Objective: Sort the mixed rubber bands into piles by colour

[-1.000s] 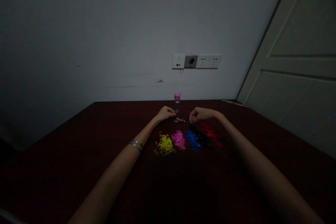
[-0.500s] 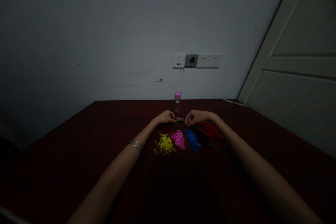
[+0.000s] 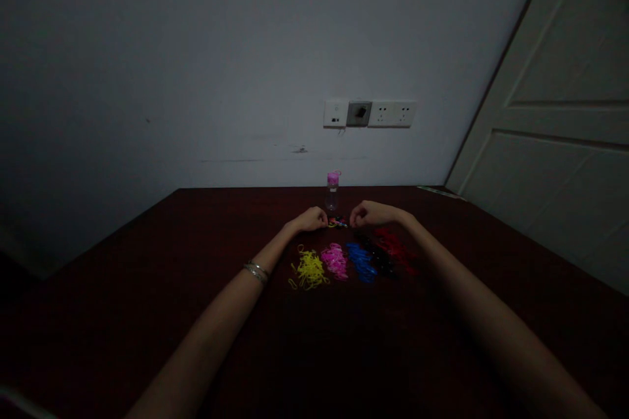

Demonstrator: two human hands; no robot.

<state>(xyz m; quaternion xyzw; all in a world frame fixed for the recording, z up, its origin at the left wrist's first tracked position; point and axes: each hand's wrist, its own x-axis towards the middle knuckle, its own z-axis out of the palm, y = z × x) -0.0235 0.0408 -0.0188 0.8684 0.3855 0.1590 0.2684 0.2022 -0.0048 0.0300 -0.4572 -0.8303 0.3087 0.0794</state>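
Note:
A small pile of mixed-colour rubber bands (image 3: 337, 221) lies between my two hands. At its left edge is my left hand (image 3: 313, 218), fingers closed and touching the side of the pile; whatever they pinch is too small to make out. My right hand (image 3: 364, 215) hovers at the pile's right side, fingertips pressed together, and I cannot see what is in them. Nearer to me lie sorted heaps of bands: yellow (image 3: 310, 270), pink (image 3: 335, 261), blue (image 3: 362, 262), black (image 3: 382, 258) and, partly beside my right forearm, red (image 3: 394, 245).
Behind the mixed pile stands a clear bottle with a pink cap (image 3: 333, 179). The dark red table (image 3: 236, 209) meets a wall carrying sockets and a switch (image 3: 369, 114). A pale panelled door (image 3: 555, 124) rises at the right.
My right hand has lifted slightly and shifted a little right, away from the blue heap. My left hand stays at the mixed pile.

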